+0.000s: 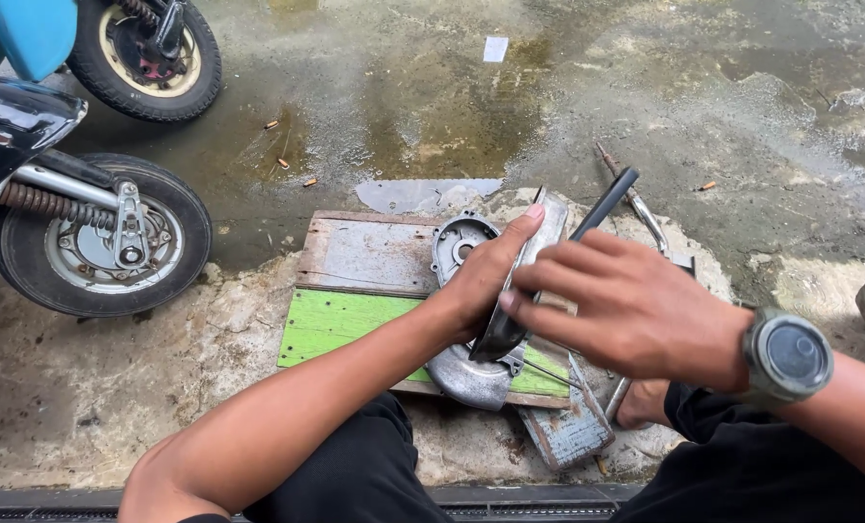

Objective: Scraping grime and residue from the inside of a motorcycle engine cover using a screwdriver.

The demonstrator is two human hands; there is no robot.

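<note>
My left hand (486, 276) grips the edge of a grey metal engine cover (462, 373) that stands tilted on edge on a wooden board (355, 291) painted partly green. My right hand (626, 305), with a watch on its wrist, is closed around a black-handled tool (607, 203) whose handle sticks up and away past the fingers; its working end lies against the cover's rim and is hidden by my hands. My knees in black trousers frame the bottom of the view.
Two scooter wheels (98, 237) (147, 53) stand at the left on wet concrete. A long metal tool (641, 208) lies right of the board, a small wooden block (568, 431) sits near my foot, and cigarette butts dot the ground.
</note>
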